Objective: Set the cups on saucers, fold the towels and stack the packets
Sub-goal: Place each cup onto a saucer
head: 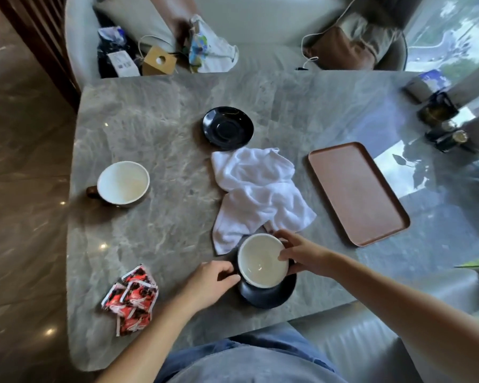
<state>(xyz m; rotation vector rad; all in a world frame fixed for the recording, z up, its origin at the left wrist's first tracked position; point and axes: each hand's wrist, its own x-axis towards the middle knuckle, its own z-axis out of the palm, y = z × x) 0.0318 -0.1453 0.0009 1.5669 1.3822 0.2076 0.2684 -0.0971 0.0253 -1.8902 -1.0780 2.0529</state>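
Both hands are holding the near cup (261, 260) onto its saucer (268, 295) at 6 o'clock: left hand (209, 283) is pinching the handle, right hand (299, 255) is closing its grip round the rim. Second cup (122, 182) at 9 o'clock and bare saucer (228, 128) at 12 are waiting apart on the counter (163, 128). Towel (256, 194) is lying crumpled at centre and packets (132, 298) scattered at 7 o'clock, so most seems left.

No legible text anywhere.
Red packets (132, 298), lower left: white marks, unreadable. White label on dark bag (122, 63), upper left: print too blurred. Blue-white box (429, 80), upper right: unreadable.
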